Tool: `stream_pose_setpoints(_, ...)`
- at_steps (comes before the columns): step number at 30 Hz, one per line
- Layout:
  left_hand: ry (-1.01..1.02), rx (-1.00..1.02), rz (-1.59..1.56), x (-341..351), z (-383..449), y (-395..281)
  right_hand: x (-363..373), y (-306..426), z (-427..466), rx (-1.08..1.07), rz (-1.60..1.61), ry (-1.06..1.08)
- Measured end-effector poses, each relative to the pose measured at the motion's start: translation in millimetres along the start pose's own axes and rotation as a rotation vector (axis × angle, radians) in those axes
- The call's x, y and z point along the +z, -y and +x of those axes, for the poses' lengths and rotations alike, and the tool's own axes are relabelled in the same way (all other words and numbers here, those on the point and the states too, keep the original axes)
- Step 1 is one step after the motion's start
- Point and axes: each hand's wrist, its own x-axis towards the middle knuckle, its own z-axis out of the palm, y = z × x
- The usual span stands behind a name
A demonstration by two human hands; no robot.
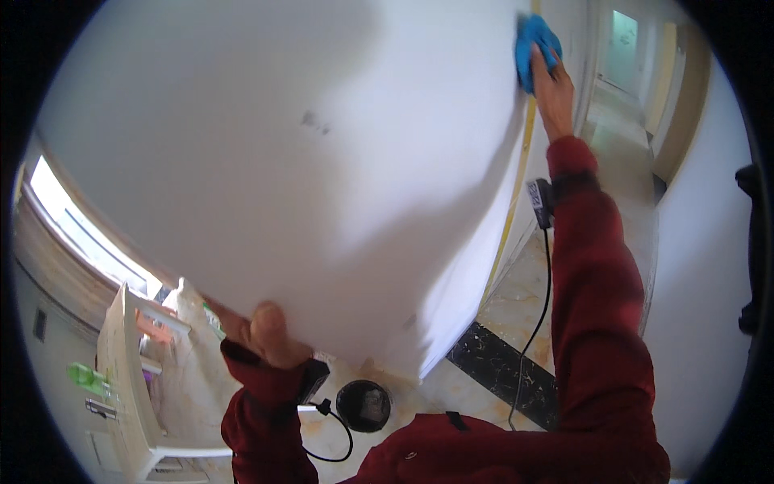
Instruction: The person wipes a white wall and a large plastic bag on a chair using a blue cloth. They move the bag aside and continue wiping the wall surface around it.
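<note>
My right hand [553, 91] is closed on a crumpled blue cloth [532, 51], pressed against the right edge of a large white panel or wall face [260, 181]. A yellow strip [521, 163] runs down along that edge. Dark smudges [314, 122] mark the white surface. My left hand [272, 339] is at the lower left border of the white surface, its thumb in front; its other fingers are partly hidden, and I cannot tell whether it grips the edge. Cabled black devices are on both forearms.
On the marble-patterned floor, a black bucket [364, 405] stands below the white surface, near a black floor strip [502, 369]. A hallway [623, 133] extends at upper right. White shelving [130, 375] with a green bottle [84, 376] beside it is at lower left, below a bright window [91, 236].
</note>
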Motion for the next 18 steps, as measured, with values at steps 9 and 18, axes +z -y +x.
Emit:
stream_pose_setpoints(9, -0.038, 0.105, -0.339, 16, 25, -18, -14, 86, -57, -0.113, 0.168, 0.168)
stream_pose_setpoints(18, 0.044, 0.117, -0.279, 5, 15, -14, 15, 266, -152, -1.044, 0.111, 0.169)
